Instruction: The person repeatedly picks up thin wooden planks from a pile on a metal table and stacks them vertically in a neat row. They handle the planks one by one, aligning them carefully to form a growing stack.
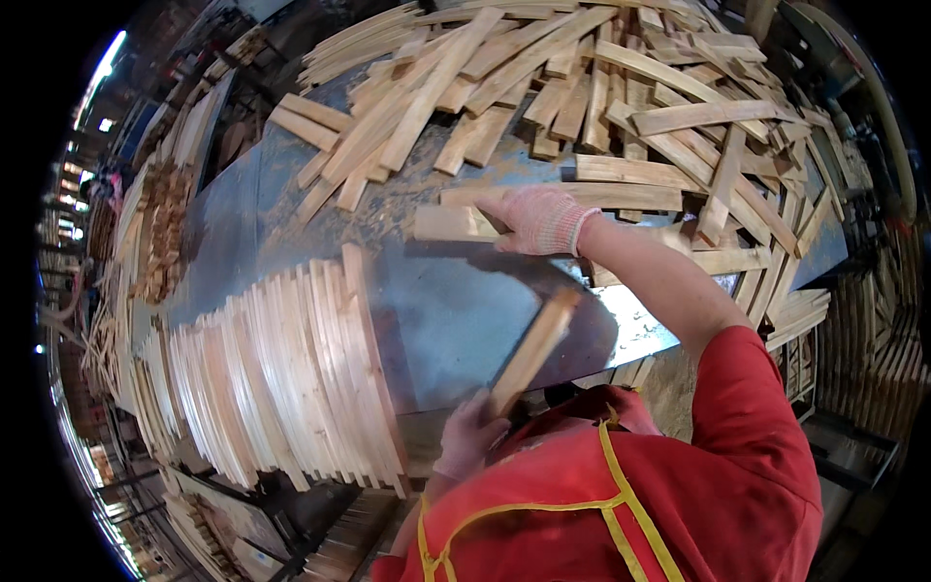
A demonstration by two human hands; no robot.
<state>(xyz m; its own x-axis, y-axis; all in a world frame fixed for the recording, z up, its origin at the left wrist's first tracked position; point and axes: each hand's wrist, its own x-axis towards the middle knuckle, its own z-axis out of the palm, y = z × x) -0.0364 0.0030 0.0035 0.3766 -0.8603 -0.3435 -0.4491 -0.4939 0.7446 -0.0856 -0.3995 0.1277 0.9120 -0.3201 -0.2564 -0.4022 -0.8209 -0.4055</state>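
Observation:
My right hand (543, 221), in a pale knitted glove, reaches over the blue-grey table. Its fingers close on a light wooden board (451, 223), whose left end sticks out past them. Just behind it lies another wooden board (621, 197). Close to my body, my gloved left hand (473, 432) grips the lower end of a wooden slat (535, 351), which tilts up and to the right. The slat is slightly blurred. To the left of that hand, many slats (281, 369) stand side by side in a neat row along the table's near edge.
A loose heap of wooden boards (679, 116) covers the far and right side of the table (436, 320). Sawdust (373, 218) is scattered on its surface. More stacked wood (165, 223) stands at the left, and a metal frame (853, 446) at the lower right.

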